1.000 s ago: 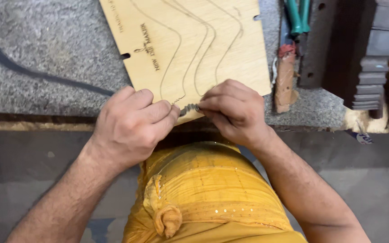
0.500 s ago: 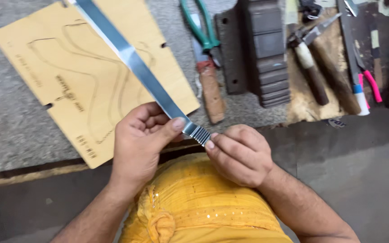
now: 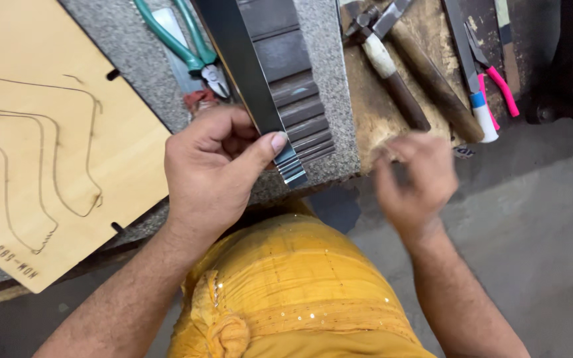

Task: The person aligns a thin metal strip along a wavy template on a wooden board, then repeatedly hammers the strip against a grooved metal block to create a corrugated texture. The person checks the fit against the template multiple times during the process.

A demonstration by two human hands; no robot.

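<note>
My left hand (image 3: 217, 169) grips a long flat steel strip (image 3: 247, 79) near its lower end, thumb pressed on its face; the strip runs up and away past the top edge of the view. Its short bent tip pokes out below my thumb. My right hand (image 3: 416, 179) hovers blurred to the right of the strip, apart from it, fingers loosely curled and holding nothing. Both hands are over the front edge of the grey stone bench (image 3: 329, 79).
A plywood template (image 3: 41, 152) with cut curved lines lies at left. Green-handled pliers (image 3: 180, 46) and a dark stepped metal block (image 3: 293, 86) lie behind the strip. Hammers (image 3: 399, 73), a file and a pink-handled tool (image 3: 499, 83) rest on a wooden block at right.
My right hand has let go of the strip's tip and pulled away to the right. The view has shifted right, and my left hand still holds the strip.
</note>
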